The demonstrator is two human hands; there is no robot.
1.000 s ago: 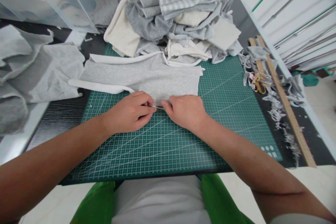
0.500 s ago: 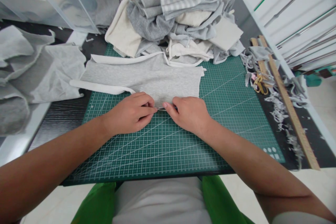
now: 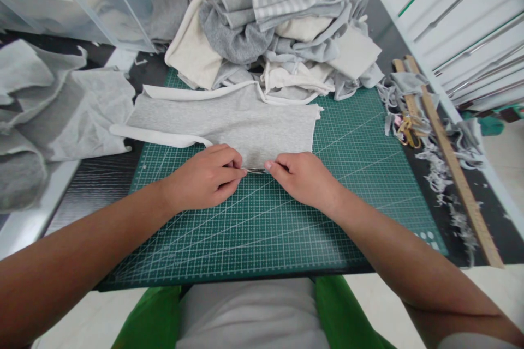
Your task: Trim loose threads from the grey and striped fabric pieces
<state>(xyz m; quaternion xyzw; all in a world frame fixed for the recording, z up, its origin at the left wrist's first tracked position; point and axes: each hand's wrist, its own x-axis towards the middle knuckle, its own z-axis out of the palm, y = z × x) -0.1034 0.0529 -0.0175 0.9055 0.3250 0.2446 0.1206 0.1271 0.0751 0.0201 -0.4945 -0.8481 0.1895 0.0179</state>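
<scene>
A light grey knit fabric piece (image 3: 229,120) with white curled edges lies on the green cutting mat (image 3: 262,234). My left hand (image 3: 210,177) is closed in a pinch at its near edge. My right hand (image 3: 305,180) is closed around a slim silver tool that looks like small scissors (image 3: 256,170). The thin metal blades lie along the near edge of the fabric and point at my left fingertips. The handles are hidden inside my right hand.
Folded grey, cream and striped fabrics (image 3: 266,16) are heaped behind the mat. More grey fabric (image 3: 77,109) lies at left, near a clear plastic bin (image 3: 106,0). At right are a wooden ruler (image 3: 458,174), gold-handled scissors (image 3: 409,132) and fabric scraps (image 3: 436,172).
My right hand has shifted slightly right, away from my left hand, and more of the metal blades shows between them. My left hand has barely moved.
</scene>
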